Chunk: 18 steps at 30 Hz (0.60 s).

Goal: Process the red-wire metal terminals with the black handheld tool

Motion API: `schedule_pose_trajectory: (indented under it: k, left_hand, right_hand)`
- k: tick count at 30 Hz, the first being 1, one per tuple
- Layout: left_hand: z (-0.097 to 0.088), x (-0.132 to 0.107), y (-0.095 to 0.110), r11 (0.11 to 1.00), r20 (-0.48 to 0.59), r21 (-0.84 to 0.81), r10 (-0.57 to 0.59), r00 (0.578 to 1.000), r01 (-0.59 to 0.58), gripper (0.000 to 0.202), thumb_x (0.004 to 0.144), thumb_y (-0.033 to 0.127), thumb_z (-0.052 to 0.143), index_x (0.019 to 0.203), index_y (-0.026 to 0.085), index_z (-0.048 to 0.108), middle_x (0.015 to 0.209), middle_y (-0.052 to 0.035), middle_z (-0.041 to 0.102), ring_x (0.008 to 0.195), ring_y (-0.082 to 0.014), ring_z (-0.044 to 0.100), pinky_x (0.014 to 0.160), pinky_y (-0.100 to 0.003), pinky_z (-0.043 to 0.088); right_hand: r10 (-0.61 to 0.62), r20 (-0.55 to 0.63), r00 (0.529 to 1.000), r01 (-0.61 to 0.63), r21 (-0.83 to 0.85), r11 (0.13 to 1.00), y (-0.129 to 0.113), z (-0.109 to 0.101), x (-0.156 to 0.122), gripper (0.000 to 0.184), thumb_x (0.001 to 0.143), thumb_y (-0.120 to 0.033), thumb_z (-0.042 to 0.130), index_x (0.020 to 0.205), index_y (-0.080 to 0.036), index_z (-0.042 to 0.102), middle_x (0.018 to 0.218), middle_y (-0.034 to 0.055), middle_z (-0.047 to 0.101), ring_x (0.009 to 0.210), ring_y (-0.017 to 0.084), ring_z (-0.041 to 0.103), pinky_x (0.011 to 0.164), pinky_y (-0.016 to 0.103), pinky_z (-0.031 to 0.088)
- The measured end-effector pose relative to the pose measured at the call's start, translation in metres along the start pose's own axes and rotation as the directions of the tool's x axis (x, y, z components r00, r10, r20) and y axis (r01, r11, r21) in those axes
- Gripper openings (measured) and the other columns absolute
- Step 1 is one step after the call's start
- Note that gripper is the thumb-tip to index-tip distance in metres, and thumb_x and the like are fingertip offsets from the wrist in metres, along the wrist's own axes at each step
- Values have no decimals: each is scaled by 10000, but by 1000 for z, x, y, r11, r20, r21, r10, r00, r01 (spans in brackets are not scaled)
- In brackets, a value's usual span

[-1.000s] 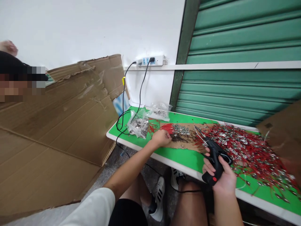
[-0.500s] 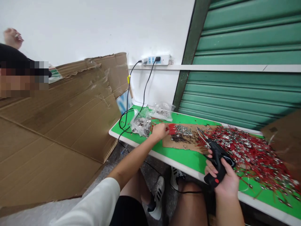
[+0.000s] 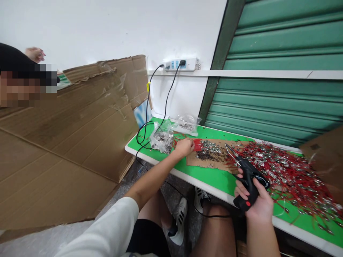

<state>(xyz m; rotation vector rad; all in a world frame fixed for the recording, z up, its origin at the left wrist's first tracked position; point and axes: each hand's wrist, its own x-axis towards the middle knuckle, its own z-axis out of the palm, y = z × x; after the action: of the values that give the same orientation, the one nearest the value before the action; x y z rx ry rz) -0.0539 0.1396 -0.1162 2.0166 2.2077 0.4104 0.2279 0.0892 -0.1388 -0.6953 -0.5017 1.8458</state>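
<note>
Gun [image 3: 248, 167] sits in the right hand [image 3: 261, 207], its black handle firmly gripped, the bent metal tip [image 3: 231, 152] seen against the right part of the card [image 3: 209, 166]. The left hand [image 3: 184, 147] is curled at the left ends of the red strands [image 3: 197, 145], but I cannot tell whether it pinches any. To work well, that hand would do best to square them into an even row, well apart from the tip, which may be hot, and the cord [image 3: 211, 216] is best left slack. The strands look thin and limp, so a light touch should suit them; small, shiny silver pieces [image 3: 210, 147] lie beside them on the card, above a dark, speckled band [image 3: 211, 156]. The card is flat, brown and ragged-edged, the table [image 3: 187, 170] smooth green, the bags [image 3: 162, 141] crinkled clear plastic, the heap [image 3: 289, 175] a loose, glinting red tangle.
</note>
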Motion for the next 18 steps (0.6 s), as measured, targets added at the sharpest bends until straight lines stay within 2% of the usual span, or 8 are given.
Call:
schedule_pose_trajectory:
  k: [4,9,15,18]
  left_hand:
    - [-2,-2,-1,999,-13,-13,30,999,-30,307,941,322,470,1104,177,686,1139,-108,685,1004,-239,670,845,-318,533]
    - [4,-2,-3,1000,-11,-17,23,1000,-24,263,919,300,498,1013,201,723,1135,-87,700,1031,-232,658,848,-302,525]
    - [5,0,-1,1000,-26,-11,20,999,-20,260,934,303,477,1022,190,694,1090,-87,687,992,-230,648,811,-300,525]
    - [-1,-5,0,999,-92,-8,42,995,-43,259,958,300,454,1025,175,671,1092,-106,654,1044,-238,609,844,-305,515]
  right_hand:
    - [34,-16,999,-33,61,998,0,1,0,332,746,-297,783,1059,-219,705,824,20,601,471,53,332,347,140,408]
    - [15,-22,1000,-14,50,999,0,3,0,349,720,-298,797,1044,-205,705,807,20,600,467,48,330,332,129,376]
    - [9,-21,1000,-9,4,1000,-1,5,0,304,731,-314,783,1006,-212,706,815,24,595,472,56,328,326,146,371]
    - [-2,-1,1000,2,-49,999,-1,4,0,302,732,-344,782,990,-205,707,814,27,587,472,57,316,325,155,368]
